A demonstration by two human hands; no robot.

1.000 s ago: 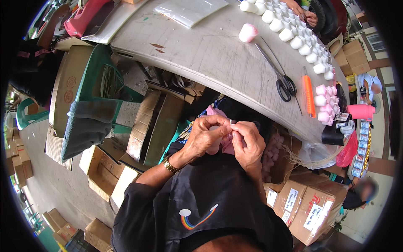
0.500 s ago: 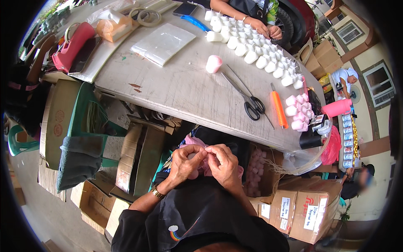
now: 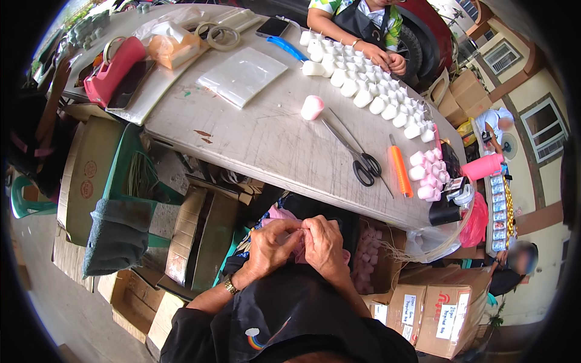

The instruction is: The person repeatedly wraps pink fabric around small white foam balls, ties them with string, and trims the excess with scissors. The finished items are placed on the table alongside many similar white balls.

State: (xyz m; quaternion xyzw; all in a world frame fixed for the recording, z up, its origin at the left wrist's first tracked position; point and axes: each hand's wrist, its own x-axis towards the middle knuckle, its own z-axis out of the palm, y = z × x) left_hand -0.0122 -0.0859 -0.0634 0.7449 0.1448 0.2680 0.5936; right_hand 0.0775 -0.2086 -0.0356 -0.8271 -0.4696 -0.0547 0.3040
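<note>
Close to my body, below the table's near edge, my left hand [image 3: 270, 247] and my right hand [image 3: 325, 244] meet at the fingertips. Both are closed in a pinch; whatever lies between the fingers is too small or hidden to make out. Pink cloth [image 3: 279, 213] lies behind and beneath them. On the table ahead, a pink-and-white candle [image 3: 312, 107] rests beside black-handled scissors [image 3: 361, 167] and a long thin metal rod. An orange-handled tool [image 3: 399, 171] lies to the right, near a cluster of pink-and-white candles [image 3: 428, 175].
Rows of white candles [image 3: 363, 97] with wicks curve along the table's [image 3: 242, 145] far side, where another person's hands [image 3: 387, 60] rest. Clear plastic sheets [image 3: 243, 75] and a pink tape dispenser [image 3: 118, 72] lie leftward. A carton of pink candles [image 3: 367, 254] stands by my right arm.
My hands have drawn slightly closer together, and the left fingers have curled differently. The whole view has shifted a little. The candles and tools on the table stay in place.
</note>
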